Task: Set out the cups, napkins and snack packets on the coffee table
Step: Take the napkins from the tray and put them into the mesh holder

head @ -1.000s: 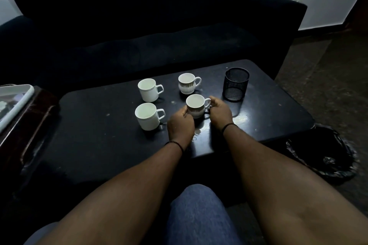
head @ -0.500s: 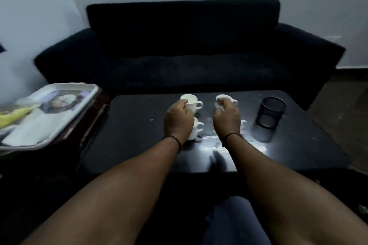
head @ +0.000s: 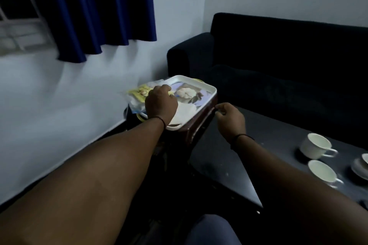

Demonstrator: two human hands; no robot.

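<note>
Your left hand (head: 161,103) is over the white tray (head: 207,88), back of the hand up, fingers bent down onto the things in it. They lie at the near edge of a yellow snack packet (head: 139,92), but I cannot tell if they pinch it or only touch it. A white napkin (head: 186,112) lies in the tray beside this hand, toward the tray's near edge. The tray rests on a small dark red side table (head: 194,128), which stands at the left end of the coffee table (head: 215,157). Your right hand (head: 231,119) is in the air just beside the tray's right edge, fingers loosely curled and holding nothing. Two white cups (head: 316,146) stand upright near the right edge of the coffee table, the nearer cup (head: 322,171) close beside the first. A dark sofa (head: 278,61) is behind the table.
</note>
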